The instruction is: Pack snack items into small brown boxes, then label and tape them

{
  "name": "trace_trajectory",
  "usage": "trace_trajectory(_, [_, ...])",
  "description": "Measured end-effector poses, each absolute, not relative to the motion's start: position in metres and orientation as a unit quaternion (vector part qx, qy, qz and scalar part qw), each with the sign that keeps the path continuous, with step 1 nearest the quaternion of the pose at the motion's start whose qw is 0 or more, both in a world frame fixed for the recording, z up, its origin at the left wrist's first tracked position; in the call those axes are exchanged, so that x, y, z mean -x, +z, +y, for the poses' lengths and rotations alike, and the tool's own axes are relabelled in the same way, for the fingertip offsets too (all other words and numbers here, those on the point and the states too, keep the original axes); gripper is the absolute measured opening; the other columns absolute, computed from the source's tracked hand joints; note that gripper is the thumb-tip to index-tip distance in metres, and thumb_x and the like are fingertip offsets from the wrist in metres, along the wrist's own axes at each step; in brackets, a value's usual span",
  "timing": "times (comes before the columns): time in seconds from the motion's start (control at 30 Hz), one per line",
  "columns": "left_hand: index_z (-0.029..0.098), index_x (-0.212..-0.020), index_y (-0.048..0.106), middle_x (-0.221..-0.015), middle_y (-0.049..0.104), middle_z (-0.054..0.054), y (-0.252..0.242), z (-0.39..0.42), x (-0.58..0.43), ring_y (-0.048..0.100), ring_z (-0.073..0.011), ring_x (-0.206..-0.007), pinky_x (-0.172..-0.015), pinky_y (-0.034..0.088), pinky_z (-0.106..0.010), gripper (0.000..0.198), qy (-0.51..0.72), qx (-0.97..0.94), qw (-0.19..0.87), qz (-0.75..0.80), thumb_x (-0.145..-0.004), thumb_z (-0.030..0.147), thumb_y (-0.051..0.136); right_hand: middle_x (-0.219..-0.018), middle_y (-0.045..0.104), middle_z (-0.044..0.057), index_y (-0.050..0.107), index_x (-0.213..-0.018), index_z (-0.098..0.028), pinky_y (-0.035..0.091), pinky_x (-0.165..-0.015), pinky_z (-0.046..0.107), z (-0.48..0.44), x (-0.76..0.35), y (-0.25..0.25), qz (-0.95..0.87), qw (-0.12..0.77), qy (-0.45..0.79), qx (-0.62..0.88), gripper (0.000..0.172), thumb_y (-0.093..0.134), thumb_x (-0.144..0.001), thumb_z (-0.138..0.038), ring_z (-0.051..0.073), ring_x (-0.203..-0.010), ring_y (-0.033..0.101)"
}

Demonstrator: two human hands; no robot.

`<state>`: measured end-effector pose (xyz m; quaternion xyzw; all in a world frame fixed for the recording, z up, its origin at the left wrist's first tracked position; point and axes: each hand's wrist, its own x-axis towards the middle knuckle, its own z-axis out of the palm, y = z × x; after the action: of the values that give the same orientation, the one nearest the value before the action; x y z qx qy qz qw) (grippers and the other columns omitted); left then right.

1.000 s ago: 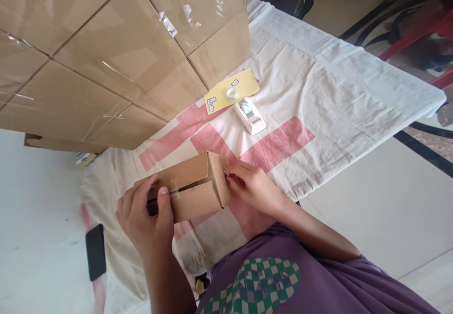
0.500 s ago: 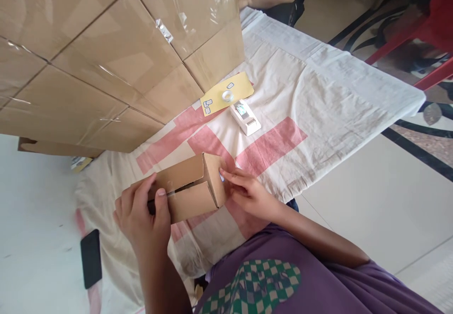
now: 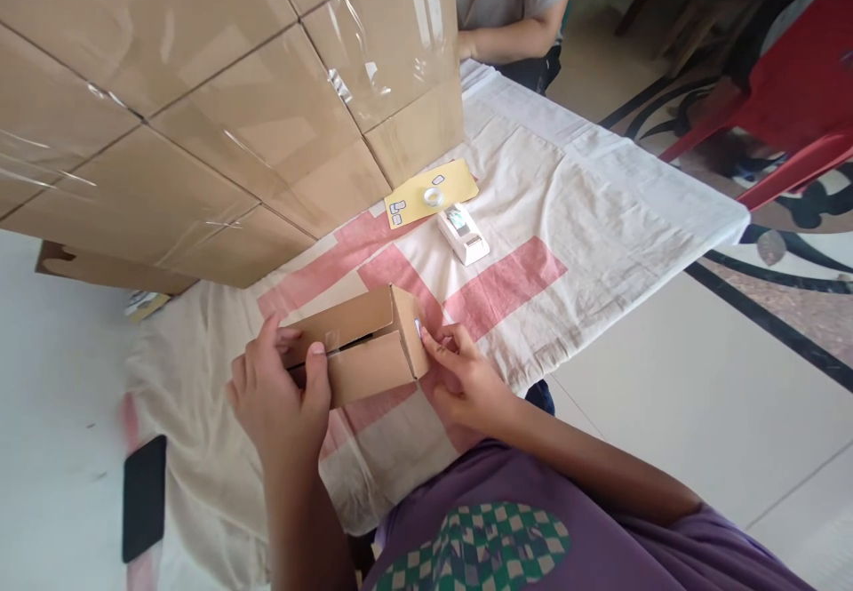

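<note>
A small brown cardboard box (image 3: 363,369) lies tilted in front of me, its two long top flaps meeting with a narrow gap between them. My left hand (image 3: 280,387) grips its left end, thumb on the near flap and fingers over the far side. At the right end face sits a small white-and-blue sticker (image 3: 418,326). My right hand (image 3: 466,369) has its fingertips pinched against that sticker, the other fingers curled. Beyond the box, a white handheld label device (image 3: 462,234) rests on the cloth, beside a yellow card (image 3: 459,180) with a white ring (image 3: 433,196) on it.
A tall stack of taped cardboard boxes (image 3: 219,120) rises at the back left. A black phone (image 3: 144,498) lies at the lower left. Across the table (image 3: 619,191), another person's forearm (image 3: 513,40) rests by the stack. A red chair (image 3: 800,102) stands to the right.
The view has shifted, showing more of the other person and the red chair. My right fingertips have drawn together at the sticker. The left hand keeps its hold on the box.
</note>
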<state>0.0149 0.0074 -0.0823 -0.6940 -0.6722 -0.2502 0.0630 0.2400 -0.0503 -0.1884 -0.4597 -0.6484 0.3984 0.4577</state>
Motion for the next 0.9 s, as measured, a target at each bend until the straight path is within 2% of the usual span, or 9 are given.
trace_trajectory(0.07, [0.022,-0.151,0.052,-0.12,0.074,-0.013,-0.083,0.007,-0.014,0.063,-0.0365,-0.109,-0.099,0.044,-0.052,0.057,-0.26,0.697,0.06,-0.665,-0.098,0.042,0.058,-0.134,0.045,0.013,0.041,-0.163,-0.027,0.058,-0.101,0.045,-0.046,-0.245,-0.186,-0.668,0.444,0.377,0.463,0.087,0.066,-0.081,-0.011,0.024,-0.113,0.059])
trace_trajectory(0.13, [0.022,-0.152,0.051,-0.119,0.075,-0.012,-0.085,0.008,-0.011,0.064,-0.0351,-0.109,-0.1,0.044,-0.051,0.057,-0.273,0.706,0.055,-0.651,-0.099,0.042,0.056,-0.154,0.036,0.017,0.034,-0.166,-0.029,0.051,-0.111,0.053,-0.031,-0.255,-0.182,-0.699,0.429,0.353,0.45,0.092,0.075,-0.084,-0.024,0.033,-0.137,0.05])
trace_trajectory(0.27, [0.019,-0.151,0.052,-0.118,0.075,-0.014,-0.087,0.012,-0.001,0.066,-0.0338,-0.108,-0.098,0.046,-0.047,0.056,-0.285,0.744,0.043,-0.603,-0.1,0.043,0.052,-0.177,0.007,0.02,-0.016,-0.169,-0.03,0.014,-0.129,0.068,0.017,-0.276,-0.166,-0.784,0.372,0.341,0.361,0.143,0.09,-0.075,-0.051,0.042,-0.164,0.006])
trace_trajectory(0.33, [0.018,-0.149,0.055,-0.115,0.075,-0.013,-0.086,0.015,0.0,0.065,-0.0343,-0.107,-0.096,0.047,-0.047,0.054,-0.279,0.757,0.047,-0.589,-0.1,0.043,0.051,-0.177,0.007,0.02,-0.025,-0.166,-0.03,0.017,-0.13,0.064,0.035,-0.28,-0.156,-0.804,0.345,0.373,0.309,0.15,0.09,-0.073,-0.052,0.039,-0.164,0.011])
trace_trajectory(0.47, [0.02,-0.143,0.06,-0.115,0.075,-0.013,-0.082,0.015,-0.009,0.067,-0.032,-0.106,-0.096,0.049,-0.047,0.047,-0.333,0.759,0.033,-0.559,-0.1,0.038,0.053,-0.176,0.016,0.021,-0.013,-0.17,-0.029,0.034,-0.125,0.056,0.029,-0.284,-0.147,-0.79,0.364,0.377,0.319,0.146,0.092,-0.069,-0.049,0.039,-0.16,0.029])
trace_trajectory(0.57, [0.02,-0.128,0.068,-0.123,0.07,-0.017,-0.087,0.005,-0.014,0.063,-0.0331,-0.117,-0.102,0.049,-0.051,0.035,-0.472,0.713,0.132,-0.501,-0.096,0.033,0.06,-0.17,0.03,0.021,-0.007,-0.17,-0.027,0.036,-0.123,0.058,-0.005,-0.309,-0.145,-0.759,0.435,0.338,0.348,0.142,0.09,-0.069,-0.051,0.039,-0.153,0.04])
trace_trajectory(0.67, [0.019,-0.11,0.071,-0.109,0.071,-0.016,-0.101,-0.006,-0.006,0.065,-0.0331,-0.108,-0.093,0.052,-0.051,0.022,-0.548,0.664,0.241,-0.449,-0.091,0.029,0.064,-0.16,0.044,0.021,-0.01,-0.17,-0.027,0.044,-0.117,0.059,-0.041,-0.362,-0.139,-0.705,0.506,0.299,0.397,0.137,0.082,-0.075,-0.061,0.037,-0.144,0.052])
trace_trajectory(0.77, [0.019,-0.102,0.069,-0.098,0.071,-0.014,-0.12,-0.01,0.011,0.066,-0.0296,-0.096,-0.087,0.052,-0.048,0.016,-0.541,0.659,0.207,-0.479,-0.091,0.028,0.063,-0.155,0.048,0.02,-0.003,-0.171,-0.028,0.048,-0.112,0.056,-0.06,-0.429,-0.128,-0.616,0.578,0.195,0.498,0.133,0.08,-0.076,-0.069,0.038,-0.142,0.054])
trace_trajectory(0.9, [0.019,-0.101,0.068,-0.099,0.07,-0.013,-0.146,-0.015,0.032,0.066,-0.0274,-0.098,-0.091,0.053,-0.045,0.016,-0.484,0.658,0.108,-0.566,-0.095,0.03,0.058,-0.154,0.046,0.026,-0.008,-0.169,-0.031,0.053,-0.1,0.046,-0.039,-0.498,-0.129,-0.507,0.636,0.074,0.577,0.131,0.084,-0.08,-0.054,0.036,-0.131,0.062])
